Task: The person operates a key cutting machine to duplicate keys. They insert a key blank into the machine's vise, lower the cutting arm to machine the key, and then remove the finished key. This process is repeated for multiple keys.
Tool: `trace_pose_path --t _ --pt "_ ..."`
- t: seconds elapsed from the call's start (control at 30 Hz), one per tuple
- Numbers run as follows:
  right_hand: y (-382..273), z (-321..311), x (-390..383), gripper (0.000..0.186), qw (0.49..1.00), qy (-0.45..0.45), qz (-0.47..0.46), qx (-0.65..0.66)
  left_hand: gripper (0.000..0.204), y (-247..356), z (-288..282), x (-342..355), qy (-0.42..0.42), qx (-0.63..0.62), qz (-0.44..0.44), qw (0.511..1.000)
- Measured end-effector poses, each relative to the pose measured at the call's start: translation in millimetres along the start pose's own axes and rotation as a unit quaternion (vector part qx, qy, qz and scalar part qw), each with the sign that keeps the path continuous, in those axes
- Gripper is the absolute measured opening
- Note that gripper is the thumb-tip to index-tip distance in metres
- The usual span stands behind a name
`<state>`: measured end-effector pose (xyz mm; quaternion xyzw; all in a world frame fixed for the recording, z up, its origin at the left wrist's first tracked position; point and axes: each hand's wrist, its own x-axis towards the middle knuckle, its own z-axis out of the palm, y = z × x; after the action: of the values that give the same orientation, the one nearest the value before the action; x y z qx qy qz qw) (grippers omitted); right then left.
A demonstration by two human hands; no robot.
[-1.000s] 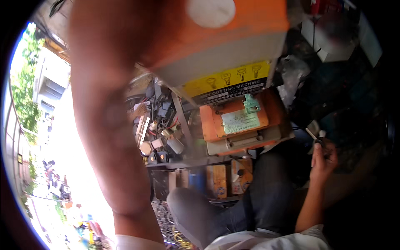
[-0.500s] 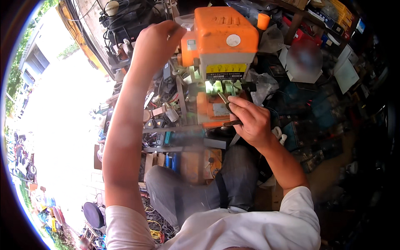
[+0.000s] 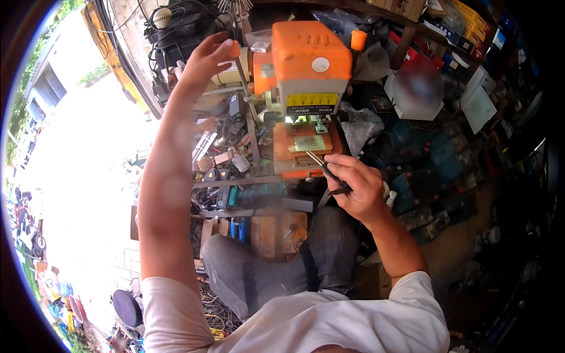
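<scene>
My right hand point(image 3: 359, 185) pinches a key point(image 3: 316, 159) with a dark head, its metal blade pointing up and left over the orange base of a key cutting machine point(image 3: 312, 53). Something dark also shows beneath those fingers. At the machine's left side, my left hand point(image 3: 207, 60) has its fingers apart beside the orange knob point(image 3: 234, 49) of a lever. Whether a fingertip touches the knob, I cannot tell. A lit clamp point(image 3: 321, 126) sits under the machine's body, above a pale plate point(image 3: 309, 143) on the base.
Small tools and metal parts lie crowded left of the machine, near a dark box-shaped piece point(image 3: 235, 103). A clear plastic bag point(image 3: 362, 126) is on its right. Behind stand a second orange knob point(image 3: 358, 40) and a black cable pile point(image 3: 176, 41). My knees point(image 3: 235, 265) are below.
My left hand has moved left and its fingers have spread, uncovering the orange lever knob. The right hand has drawn the key back from the clamp, nearer to me. The view has shifted slightly.
</scene>
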<state>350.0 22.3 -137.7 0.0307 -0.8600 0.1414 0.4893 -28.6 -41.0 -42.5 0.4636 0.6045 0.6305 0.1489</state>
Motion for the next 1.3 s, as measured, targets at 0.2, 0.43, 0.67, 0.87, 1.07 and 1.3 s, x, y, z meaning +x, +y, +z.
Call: trace_pose_path --t 0.2,0.43,0.67,0.87,1.07,1.3 --pt "9 14 3 0.037 0.997 -0.017 -0.020 -0.069 0.045 15 7 -41 -0.028 -0.034 0.005 0.999" --pt "22 43 10 0.016 0.986 -0.055 -0.064 -0.146 0.037 16 12 -92 -0.018 -0.059 0.027 0.998" --pt "3 53 14 0.010 0.965 -0.098 -0.070 -0.233 0.030 -6 64 -139 0.272 0.113 0.159 0.942" --pt "7 52 22 0.010 0.962 -0.141 -0.054 -0.229 0.033 -43 99 -138 -0.010 0.195 -0.008 0.981" --pt "17 32 53 0.023 0.955 -0.240 -0.020 -0.171 0.033 -50 95 -127 -0.093 0.206 -0.044 0.973" --pt "22 20 66 0.090 0.926 -0.344 0.103 -0.116 0.027 -27 90 -151 -0.061 0.259 0.068 0.962"
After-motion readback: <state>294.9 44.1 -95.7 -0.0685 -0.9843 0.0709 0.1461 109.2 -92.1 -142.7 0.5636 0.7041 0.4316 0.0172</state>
